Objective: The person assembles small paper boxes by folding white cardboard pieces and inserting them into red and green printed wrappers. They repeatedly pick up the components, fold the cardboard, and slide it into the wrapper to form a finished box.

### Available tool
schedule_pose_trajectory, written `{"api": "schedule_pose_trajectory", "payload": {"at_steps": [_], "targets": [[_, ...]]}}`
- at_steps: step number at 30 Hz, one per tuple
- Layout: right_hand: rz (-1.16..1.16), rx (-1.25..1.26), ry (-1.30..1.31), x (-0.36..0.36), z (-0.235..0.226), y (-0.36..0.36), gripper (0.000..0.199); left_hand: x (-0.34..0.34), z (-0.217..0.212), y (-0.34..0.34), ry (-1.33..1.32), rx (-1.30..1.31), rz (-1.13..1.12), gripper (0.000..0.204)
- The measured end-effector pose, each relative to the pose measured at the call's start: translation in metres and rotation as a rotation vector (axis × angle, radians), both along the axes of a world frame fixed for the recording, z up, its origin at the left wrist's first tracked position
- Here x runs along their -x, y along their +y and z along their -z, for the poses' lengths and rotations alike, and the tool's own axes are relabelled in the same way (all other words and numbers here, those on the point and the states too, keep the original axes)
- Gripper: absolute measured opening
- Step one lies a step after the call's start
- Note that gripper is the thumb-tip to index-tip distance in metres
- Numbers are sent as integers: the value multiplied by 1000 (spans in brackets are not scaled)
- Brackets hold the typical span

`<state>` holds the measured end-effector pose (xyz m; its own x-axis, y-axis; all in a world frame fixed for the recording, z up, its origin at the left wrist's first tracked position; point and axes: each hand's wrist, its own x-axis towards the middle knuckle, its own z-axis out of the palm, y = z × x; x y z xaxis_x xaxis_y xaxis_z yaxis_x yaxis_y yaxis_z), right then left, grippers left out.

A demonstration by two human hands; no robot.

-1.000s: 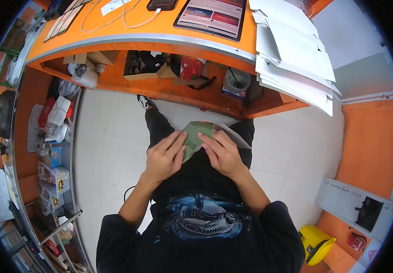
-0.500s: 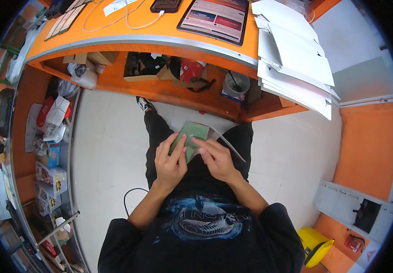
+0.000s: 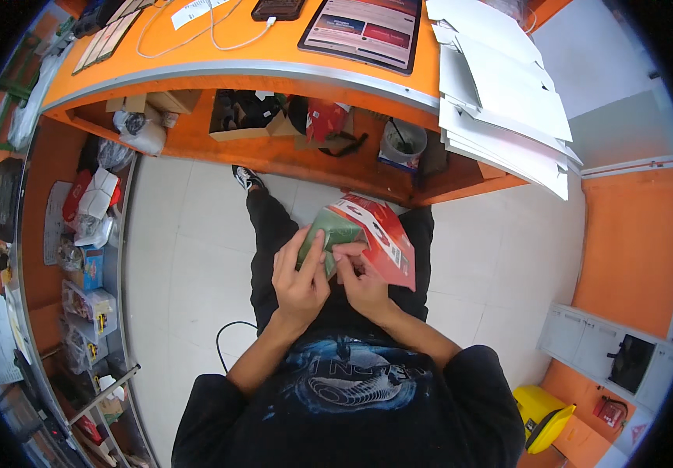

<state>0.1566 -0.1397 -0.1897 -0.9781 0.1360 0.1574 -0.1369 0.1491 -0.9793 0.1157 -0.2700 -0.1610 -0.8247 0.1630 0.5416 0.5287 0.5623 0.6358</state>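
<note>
A thin folded cardboard box (image 3: 335,232) is held above my lap, part of it green and part printed red and white. Across the green panel lie the fingers of my left hand (image 3: 301,279), gripping its left side. My right hand (image 3: 363,287) has its fingers bent and pinched at the lower edge of the green part, close to the fold. A red and white panel (image 3: 389,243) stands out to the right over that hand and hides some of its fingertips. The underside of the box is out of sight.
An orange desk (image 3: 196,69) ahead carries a tablet (image 3: 364,35), a phone (image 3: 278,8) with a white cable, and a stack of white cardboard sheets (image 3: 500,93). Its lower shelf holds boxes and a bucket (image 3: 403,144). Cluttered shelves (image 3: 91,265) line the left; a yellow container (image 3: 543,421) sits lower right.
The box's right panel has swung up, so its red and white printed face now shows. My right fingers have curled in from an outstretched pose; my left hand stays on the green panel.
</note>
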Motion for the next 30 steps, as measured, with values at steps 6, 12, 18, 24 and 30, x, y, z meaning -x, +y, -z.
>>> {"api": "schedule_pose_trajectory", "payload": {"at_steps": [6, 12, 18, 24, 30], "targets": [[-36, 15, 70, 6, -12, 27, 24, 1, -3, -8, 11, 18, 20, 38], [-132, -60, -157, 9, 5, 23, 24, -9, 5, -6, -262, -242, 54, 27], [-212, 5, -108, 15, -30, 21, 29, 35, 107, -33, -877, -872, -362, 30], [-33, -3, -86, -5, -41, 52, 20, 224, 192, -75, -934, -1299, -591, 39], [304, -576, 371, 15, -100, 113, 18, 327, 154, -76, -1057, -926, -329, 40]]}}
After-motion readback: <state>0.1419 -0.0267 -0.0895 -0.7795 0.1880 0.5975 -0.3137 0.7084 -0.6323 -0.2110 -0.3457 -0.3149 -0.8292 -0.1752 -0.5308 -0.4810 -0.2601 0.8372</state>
